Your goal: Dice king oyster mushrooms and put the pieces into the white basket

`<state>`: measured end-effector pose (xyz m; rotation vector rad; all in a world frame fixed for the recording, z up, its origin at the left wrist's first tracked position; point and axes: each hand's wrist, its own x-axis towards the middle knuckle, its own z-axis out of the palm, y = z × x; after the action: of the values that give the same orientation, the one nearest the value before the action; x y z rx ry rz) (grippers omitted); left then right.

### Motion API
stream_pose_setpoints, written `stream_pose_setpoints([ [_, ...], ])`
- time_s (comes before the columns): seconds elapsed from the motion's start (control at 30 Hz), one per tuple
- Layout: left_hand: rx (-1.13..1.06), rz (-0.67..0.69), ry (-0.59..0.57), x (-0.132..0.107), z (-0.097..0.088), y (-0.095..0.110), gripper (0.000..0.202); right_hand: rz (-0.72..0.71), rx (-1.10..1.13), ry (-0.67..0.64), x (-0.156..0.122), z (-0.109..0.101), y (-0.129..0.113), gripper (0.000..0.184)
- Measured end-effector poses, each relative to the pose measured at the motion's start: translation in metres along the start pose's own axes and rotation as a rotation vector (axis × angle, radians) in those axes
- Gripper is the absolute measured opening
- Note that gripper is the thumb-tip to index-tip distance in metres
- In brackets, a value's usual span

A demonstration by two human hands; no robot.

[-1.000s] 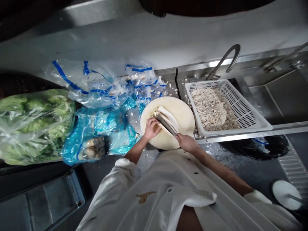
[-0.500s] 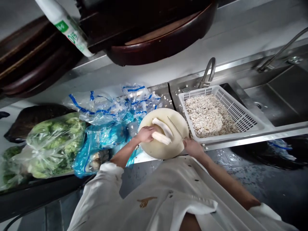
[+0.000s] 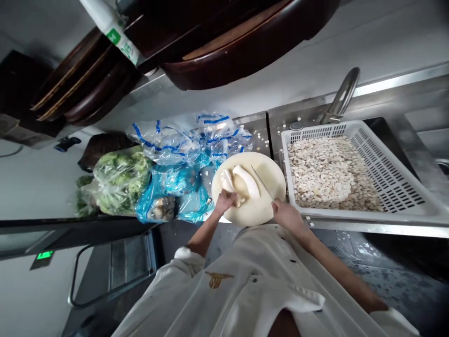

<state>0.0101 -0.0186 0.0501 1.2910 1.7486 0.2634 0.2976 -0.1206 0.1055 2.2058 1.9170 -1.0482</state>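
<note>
My right hand [image 3: 286, 214] is wrapped round the handle of a knife [image 3: 261, 181], whose thin blade points up and left over the round cutting board [image 3: 252, 215]. On the board's left side, my left hand [image 3: 225, 202] has its fingers closed on a pale king oyster mushroom [image 3: 227, 179]; its lower end shows beside my fingertips. A second, curved white king oyster mushroom [image 3: 247, 181] lies between that one and the blade. Part of the held mushroom is hidden by my fingers.
A white slotted basket [image 3: 396, 175] of chopped pale pieces [image 3: 326, 175] stands right of the board, by a faucet [image 3: 342, 96]. Left are clear bags [image 3: 175, 138], a blue bag [image 3: 175, 180] and bagged greens [image 3: 121, 180]. Dark round wooden trays [image 3: 238, 61] overhang the back.
My left hand has turned and drawn down toward the board's lower left; the held mushroom now stands more upright, left of the other. My right hand keeps the knife. The view has swung left.
</note>
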Motion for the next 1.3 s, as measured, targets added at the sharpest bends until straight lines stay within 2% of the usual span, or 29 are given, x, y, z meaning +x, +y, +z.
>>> stream_pose_setpoints([
  [0.07,-0.058,0.046,-0.009,0.000,0.008,0.003,0.074,-0.056,-0.051,-0.016,0.003,-0.002,-0.010,0.037],
  [0.13,-0.019,0.067,-0.033,-0.002,0.006,0.004,0.073,-0.098,-0.084,-0.037,0.006,-0.002,-0.020,0.036],
  [0.23,0.222,0.106,-0.039,-0.003,-0.014,0.005,0.058,-0.078,-0.075,-0.071,0.014,-0.002,-0.024,0.038],
  [0.3,0.395,0.183,0.047,-0.001,-0.032,0.007,0.048,-0.043,-0.064,-0.087,0.021,-0.002,-0.022,0.041],
  [0.37,0.518,0.335,0.210,0.006,-0.045,0.011,0.041,-0.023,-0.071,-0.094,0.027,-0.004,-0.021,0.042],
  [0.43,0.572,0.578,0.304,0.021,-0.051,0.019,0.032,-0.020,-0.079,-0.087,0.032,-0.006,-0.022,0.042],
  [0.47,0.581,0.713,0.288,0.030,-0.050,0.023,0.030,-0.014,-0.083,-0.078,0.033,-0.007,-0.023,0.042],
  [0.53,0.603,0.930,0.172,0.050,-0.042,0.032,0.034,0.006,-0.093,-0.050,0.035,-0.009,-0.025,0.043],
  [0.6,0.644,1.022,0.072,0.070,-0.030,0.039,0.043,0.024,-0.109,-0.016,0.035,-0.011,-0.026,0.046],
  [0.73,0.684,1.017,0.023,0.098,-0.008,0.047,0.051,0.074,-0.139,0.026,0.029,-0.008,-0.024,0.049],
  [0.83,0.682,1.050,0.010,0.107,-0.003,0.049,0.051,0.099,-0.157,0.039,0.022,-0.002,-0.023,0.048],
  [0.97,0.648,1.112,0.014,0.108,-0.005,0.050,0.048,0.110,-0.186,0.050,0.016,-0.003,-0.033,0.046],
  [1.13,0.644,1.083,0.015,0.105,-0.004,0.053,0.048,0.127,-0.213,0.094,0.015,-0.020,-0.052,0.050],
  [1.3,0.694,1.039,0.008,0.104,-0.004,0.056,0.047,0.115,-0.242,0.042,0.028,-0.025,-0.070,0.050],
])
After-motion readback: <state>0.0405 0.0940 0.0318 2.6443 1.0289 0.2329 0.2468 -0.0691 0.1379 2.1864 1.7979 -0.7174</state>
